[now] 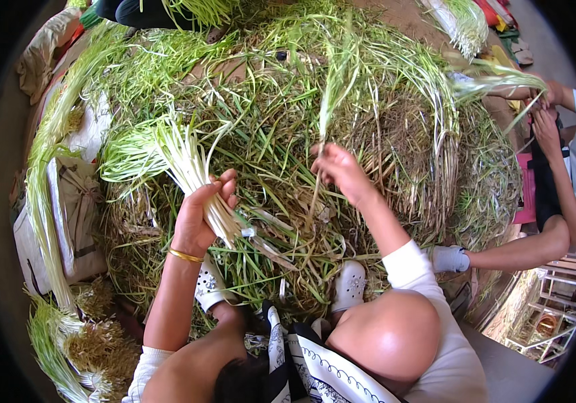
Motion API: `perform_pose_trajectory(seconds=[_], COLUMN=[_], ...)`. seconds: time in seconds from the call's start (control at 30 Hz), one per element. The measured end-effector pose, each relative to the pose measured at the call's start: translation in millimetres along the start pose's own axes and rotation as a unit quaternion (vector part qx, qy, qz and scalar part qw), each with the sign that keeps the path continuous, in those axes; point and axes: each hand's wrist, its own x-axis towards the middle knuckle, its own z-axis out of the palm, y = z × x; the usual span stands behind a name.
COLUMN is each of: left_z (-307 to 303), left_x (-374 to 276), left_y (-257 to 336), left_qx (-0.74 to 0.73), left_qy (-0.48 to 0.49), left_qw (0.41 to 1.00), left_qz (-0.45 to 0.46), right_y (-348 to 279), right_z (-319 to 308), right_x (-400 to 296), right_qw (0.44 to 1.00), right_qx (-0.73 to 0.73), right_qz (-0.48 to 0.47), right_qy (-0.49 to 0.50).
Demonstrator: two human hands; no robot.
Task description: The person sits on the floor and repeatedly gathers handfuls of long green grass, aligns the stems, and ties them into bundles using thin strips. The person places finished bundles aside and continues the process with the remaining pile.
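Observation:
My left hand (200, 214), with a gold bangle at its wrist, grips a bundle of pale garlic chives or similar leafy stalks (187, 156); the green tops fan out to the upper left, the white ends point down right. My right hand (336, 169) is farther right, its fingers around a blurred single stalk (325, 111) with a brownish lower end and a green top. Below both hands spreads a thick heap of leaves and dry trimmings (278, 146). A row of longer stalks with brown ends (441, 136) lies on the heap to the right.
On the left stand a white sack (74, 221) draped with long stalks and rooted bundles (99, 347). At the right a seated person (560, 131) handles stalks, one foot on the heap's edge. Another person's dark-clad legs (142, 12) are at the top. My white clogs (351, 284) rest below.

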Motion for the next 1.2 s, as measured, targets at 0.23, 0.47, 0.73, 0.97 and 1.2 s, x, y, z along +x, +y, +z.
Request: perform_pose_trajectory(seconds=[0.23,0.47,0.73,0.97,1.2], left_z=[5,15,7,15,6], left_x=[-6,-10,-12,-15,-3], left_y=[5,-1,-10,-11,70], left_qx=[0.091,0.226,0.267,0.294,0.130], left_qy=[0.018,0.052,0.055,0.066,0.099], left_qw=[0.994,0.970,0.961,0.953,0.959], left_qz=[0.064,0.071,0.045,0.040,0.230], right_y=[21,31,32,27,65], right_z=[62,99,101,116,51], right_x=[-29,-39,-29,-11,-53], right_qw=[0.988,0.958,0.943,0.994,0.812], right_qx=[-0.053,-0.187,-0.199,0.047,-0.519], right_qz=[0.007,-0.017,-0.003,0.000,-0.074], right_qy=[-0.147,-0.217,-0.266,-0.099,-0.257])
